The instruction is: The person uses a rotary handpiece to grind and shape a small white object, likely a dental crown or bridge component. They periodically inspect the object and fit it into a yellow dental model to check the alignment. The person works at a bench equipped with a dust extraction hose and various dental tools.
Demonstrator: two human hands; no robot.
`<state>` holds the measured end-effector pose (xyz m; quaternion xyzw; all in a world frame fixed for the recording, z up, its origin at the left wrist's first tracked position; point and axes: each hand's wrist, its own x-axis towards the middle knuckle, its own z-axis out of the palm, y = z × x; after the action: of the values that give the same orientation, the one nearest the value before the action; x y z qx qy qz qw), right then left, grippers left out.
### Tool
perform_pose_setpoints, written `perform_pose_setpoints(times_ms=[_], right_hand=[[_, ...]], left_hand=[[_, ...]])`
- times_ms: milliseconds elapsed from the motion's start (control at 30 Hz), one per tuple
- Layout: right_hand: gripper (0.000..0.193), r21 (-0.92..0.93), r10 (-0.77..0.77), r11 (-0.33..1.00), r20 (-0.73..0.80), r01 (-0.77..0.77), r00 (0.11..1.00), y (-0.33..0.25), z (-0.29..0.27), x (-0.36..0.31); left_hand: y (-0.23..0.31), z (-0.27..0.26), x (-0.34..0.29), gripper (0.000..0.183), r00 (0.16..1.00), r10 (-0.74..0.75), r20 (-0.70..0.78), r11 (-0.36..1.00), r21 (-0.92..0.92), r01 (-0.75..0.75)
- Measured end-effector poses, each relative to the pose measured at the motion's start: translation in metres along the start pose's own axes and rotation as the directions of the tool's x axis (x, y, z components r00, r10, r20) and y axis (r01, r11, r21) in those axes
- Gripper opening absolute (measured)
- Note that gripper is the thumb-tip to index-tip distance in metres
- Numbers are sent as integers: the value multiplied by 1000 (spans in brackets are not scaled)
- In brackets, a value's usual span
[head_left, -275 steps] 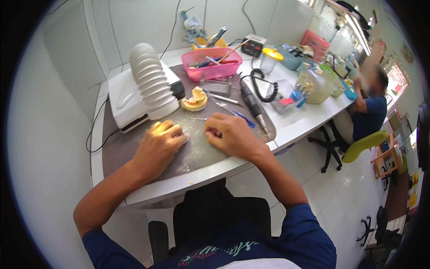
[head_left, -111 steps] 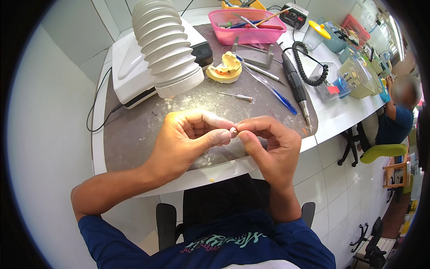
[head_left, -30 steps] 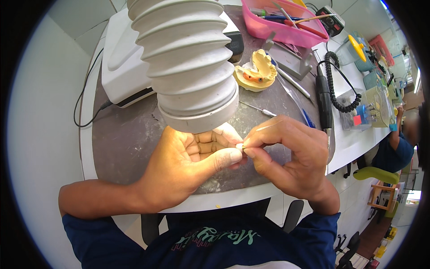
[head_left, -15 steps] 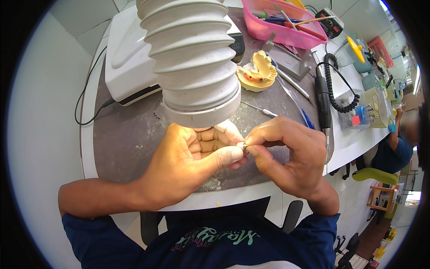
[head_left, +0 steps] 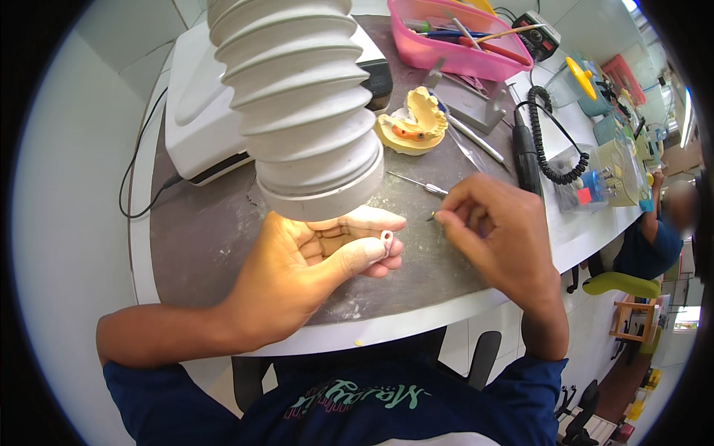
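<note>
Between the thumb and fingers of my left hand (head_left: 286,271) is a small pinkish-white dental crown (head_left: 387,240), with a dark round hole facing up. My right hand (head_left: 509,238) is a short way to the right, its thumb and forefinger pinched on a tiny dark, thin piece with a yellowish part (head_left: 432,217). It is too small to name. Beyond the right fingertips lies a slim metal hand tool (head_left: 424,185). A yellow dental model (head_left: 413,134) with an orange-pink gum section rests farther back on the grey work mat (head_left: 216,253).
A ribbed white suction hose (head_left: 297,97) hangs just over my left hand. Behind it sits a white machine (head_left: 197,111). A pink tool basket (head_left: 454,56), a black handpiece (head_left: 526,152) with coiled cord, and plastic containers (head_left: 625,175) line the right. Another person (head_left: 647,245) sits at far right.
My hands have come apart. The right moved away to the right with the tiny dark piece, while the left keeps the crown, its hole now showing.
</note>
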<state>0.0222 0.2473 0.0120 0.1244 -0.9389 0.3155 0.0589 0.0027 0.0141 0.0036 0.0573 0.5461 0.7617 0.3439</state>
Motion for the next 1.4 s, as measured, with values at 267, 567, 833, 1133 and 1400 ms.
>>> perform_pose_setpoints(times_ms=[267,567,833,1133,1400], right_hand=[[41,-513,354,745,-237,-426,905,36,-61,-36],[38,-150,426,875,-215,-461,879,63,-50,-43],[24,627,426,777,-460,-54,779,42,-21,-52],[19,602,19,743,-457,293,889,-26,35,-44],[39,567,-177,623,-569,538,803,-55,72,-59]], left_hand=[[-2,0,-3,19,1000,17,2,1000,-6,-17],[-7,3,-9,15,993,113,43,982,148,-118],[-14,5,-35,13,983,108,-147,994,36,-104],[-50,25,-43,13,803,517,-296,840,-5,-542],[-60,35,-39,14,664,680,-311,710,49,-703]])
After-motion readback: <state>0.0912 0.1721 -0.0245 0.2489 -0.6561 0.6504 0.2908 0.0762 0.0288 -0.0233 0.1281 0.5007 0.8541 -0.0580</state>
